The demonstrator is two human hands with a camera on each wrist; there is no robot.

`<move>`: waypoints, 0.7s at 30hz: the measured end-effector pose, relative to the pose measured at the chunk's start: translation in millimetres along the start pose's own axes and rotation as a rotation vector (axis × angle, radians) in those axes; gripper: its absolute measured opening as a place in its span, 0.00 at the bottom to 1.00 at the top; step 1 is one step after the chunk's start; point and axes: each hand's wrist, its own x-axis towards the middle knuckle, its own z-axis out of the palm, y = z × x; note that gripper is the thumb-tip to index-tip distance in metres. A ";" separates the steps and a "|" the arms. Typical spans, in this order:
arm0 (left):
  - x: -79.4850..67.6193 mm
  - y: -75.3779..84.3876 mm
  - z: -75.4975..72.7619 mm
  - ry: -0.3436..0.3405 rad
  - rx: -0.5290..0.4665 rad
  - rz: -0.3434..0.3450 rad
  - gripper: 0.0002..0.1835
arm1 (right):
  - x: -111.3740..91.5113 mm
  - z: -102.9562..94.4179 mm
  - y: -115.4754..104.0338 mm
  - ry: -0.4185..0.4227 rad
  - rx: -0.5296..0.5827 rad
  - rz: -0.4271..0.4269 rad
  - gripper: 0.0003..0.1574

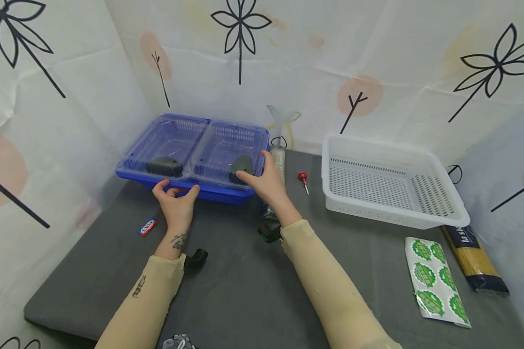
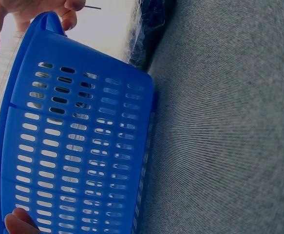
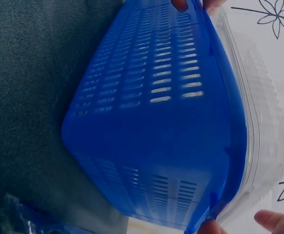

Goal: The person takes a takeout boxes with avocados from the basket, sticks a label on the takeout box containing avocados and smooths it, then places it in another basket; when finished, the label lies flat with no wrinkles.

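A blue slotted plastic basket (image 1: 222,195) stands at the back left of the table, its front wall filling much of both wrist views. Over its top lies a clear plastic cover (image 1: 231,131) in two side-by-side halves. Through it show two dark rounded objects, one (image 1: 165,166) on the left and one (image 1: 243,165) on the right. My left hand (image 1: 176,206) pinches the front rim, a fingertip (image 2: 21,222) against the outer wall. At the right front corner, my right hand (image 1: 268,180) spreads its thumb over the cover, with other fingers touching the right rim.
Right of the blue basket lie a clear wrapped bundle (image 1: 278,157) and a red-handled screwdriver (image 1: 303,178). A white basket (image 1: 375,215) stands farther right, near a green-and-white sticker sheet (image 1: 434,276) and a pasta pack (image 1: 480,264). A small red-and-blue packet (image 1: 147,227) lies front left.
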 end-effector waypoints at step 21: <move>0.8 -3.0 0.6 -0.002 -0.001 0.014 0.33 | 4.5 -1.9 -14.4 -0.007 0.186 0.149 0.57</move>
